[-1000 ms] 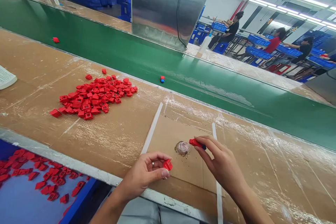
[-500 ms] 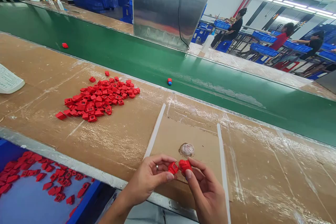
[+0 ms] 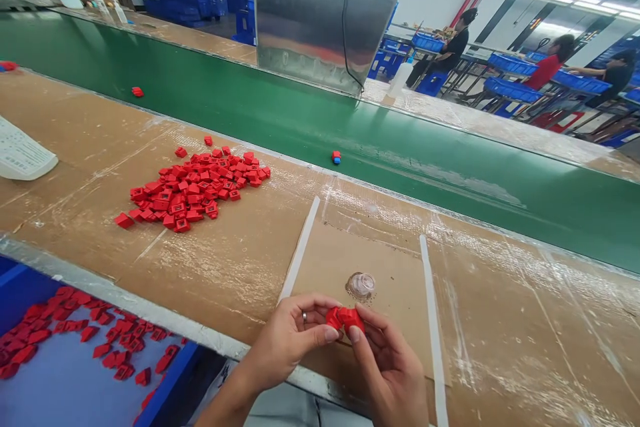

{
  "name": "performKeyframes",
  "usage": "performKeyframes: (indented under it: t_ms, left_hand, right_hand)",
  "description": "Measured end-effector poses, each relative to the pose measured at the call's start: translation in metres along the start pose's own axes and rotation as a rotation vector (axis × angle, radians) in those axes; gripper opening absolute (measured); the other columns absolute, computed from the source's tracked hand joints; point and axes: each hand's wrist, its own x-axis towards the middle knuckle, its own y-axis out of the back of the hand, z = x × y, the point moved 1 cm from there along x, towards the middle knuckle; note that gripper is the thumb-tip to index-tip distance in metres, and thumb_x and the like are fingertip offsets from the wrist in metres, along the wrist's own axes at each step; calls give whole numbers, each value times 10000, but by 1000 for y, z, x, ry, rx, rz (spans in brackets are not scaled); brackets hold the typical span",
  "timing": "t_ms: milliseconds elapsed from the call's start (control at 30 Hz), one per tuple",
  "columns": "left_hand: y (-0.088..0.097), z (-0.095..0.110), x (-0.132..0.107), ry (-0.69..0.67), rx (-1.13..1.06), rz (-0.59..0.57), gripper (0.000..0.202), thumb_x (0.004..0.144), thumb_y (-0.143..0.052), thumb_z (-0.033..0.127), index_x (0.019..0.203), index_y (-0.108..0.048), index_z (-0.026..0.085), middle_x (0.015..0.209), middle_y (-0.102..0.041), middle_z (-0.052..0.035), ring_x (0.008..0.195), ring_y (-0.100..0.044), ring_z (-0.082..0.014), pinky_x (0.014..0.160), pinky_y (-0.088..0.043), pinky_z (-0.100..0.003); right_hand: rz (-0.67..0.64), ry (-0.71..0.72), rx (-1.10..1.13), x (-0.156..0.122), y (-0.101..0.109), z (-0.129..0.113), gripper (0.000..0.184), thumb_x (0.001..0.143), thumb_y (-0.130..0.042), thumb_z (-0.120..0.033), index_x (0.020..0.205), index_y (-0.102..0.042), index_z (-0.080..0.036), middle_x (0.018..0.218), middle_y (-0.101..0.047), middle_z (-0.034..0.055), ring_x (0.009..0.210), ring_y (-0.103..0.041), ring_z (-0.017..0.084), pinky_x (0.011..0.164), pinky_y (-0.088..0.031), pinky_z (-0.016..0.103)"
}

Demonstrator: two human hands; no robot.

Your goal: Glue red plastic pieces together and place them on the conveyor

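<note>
Red pieces: two small red plastic pieces (image 3: 345, 319) sit pressed together between our fingers, near the front edge of the counter (image 3: 125, 310). We cannot tell if they are joined.
Left hand: our left hand (image 3: 285, 343), with a ring (image 3: 303, 315) on one finger, is closed narrow on the left piece.
Right hand: our right hand (image 3: 390, 367) is closed narrow on the right piece, so both hands hold the work together.
Under the hands: a brown cardboard sheet (image 3: 380, 267) lies on the counter between a white strip (image 3: 300, 250) and another white strip (image 3: 434, 327). A clear round plastic cap (image 3: 361, 285) sits on it, just beyond our hands and apart from them.
Counter: a loose pile of red parts (image 3: 195, 190) lies left of the sheet, and a printed paper (image 3: 23, 157) lies at the left side.
Front left: a blue bin (image 3: 167, 373) below the counter edge holds more red parts (image 3: 90, 347).
Far side: a green conveyor belt (image 3: 400, 147) has a small red-and-blue part (image 3: 336, 157) on it. Co-workers (image 3: 453, 47) sit far away beside blue crates (image 3: 510, 65).
Risk: we judge that a slip of the fingers could throw a small piece into the bin or onto the belt. Too much force could perhaps crack the plastic.
</note>
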Motion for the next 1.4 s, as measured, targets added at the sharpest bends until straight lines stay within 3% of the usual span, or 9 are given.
performKeyframes:
  t_ms: [200,433,600,833,1067,1267,1400]
  left_hand:
    - [-1,1,0,22,-28,-7,276,799,-758,233,1060,-716,152,951,-760,-70,892,-675,-172,846,-502,-268]
    - [-1,-3,-2,19,71,51,241,809,-720,188,1048,-749,172,885,-764,-54,811,-666,-165,773,-516,-260]
    - [-3,-8,-2,-15,291,97,225,866,-645,216,1066,-734,163,853,-702,-52,724,-634,-160,699,-512,-272]
    - [-7,-3,-3,-35,524,72,215,929,-555,240,1065,-708,173,893,-660,-64,759,-607,-168,722,-491,-275]
    - [-6,-1,-4,-40,534,51,261,941,-547,277,1124,-705,179,899,-658,-73,751,-606,-170,694,-490,-269]
    - [-5,-5,-3,-15,571,66,315,919,-590,340,1187,-691,209,944,-714,-73,798,-647,-188,757,-523,-292]
    - [-2,4,-7,6,544,58,524,878,-654,331,1383,-538,253,1176,-703,-103,960,-680,-220,864,-546,-322]
  right_hand:
    - [-1,96,-177,2,1,-3,217,966,-587,-296,1152,-620,-189,1103,-670,127,976,-682,236,836,-605,353]
    - [-105,222,-352,7,5,-10,111,978,-541,-213,1040,-630,-240,947,-638,62,841,-631,195,734,-545,288]
    - [-135,229,-312,7,4,-5,131,982,-519,-184,1040,-629,-226,892,-607,50,769,-601,177,674,-510,269]
    - [-159,269,-293,10,5,-3,181,969,-517,-140,1081,-638,-217,882,-607,49,759,-607,168,659,-512,251]
    - [-155,272,-262,14,6,-6,160,967,-519,-148,1017,-656,-213,857,-615,54,737,-619,169,640,-528,249]
    - [-107,227,-181,11,3,3,135,965,-543,-189,1044,-649,-219,940,-664,73,809,-668,186,674,-577,260]
    - [-37,288,-165,5,5,11,261,945,-578,-167,1176,-632,-275,1087,-685,75,955,-690,205,744,-607,282]
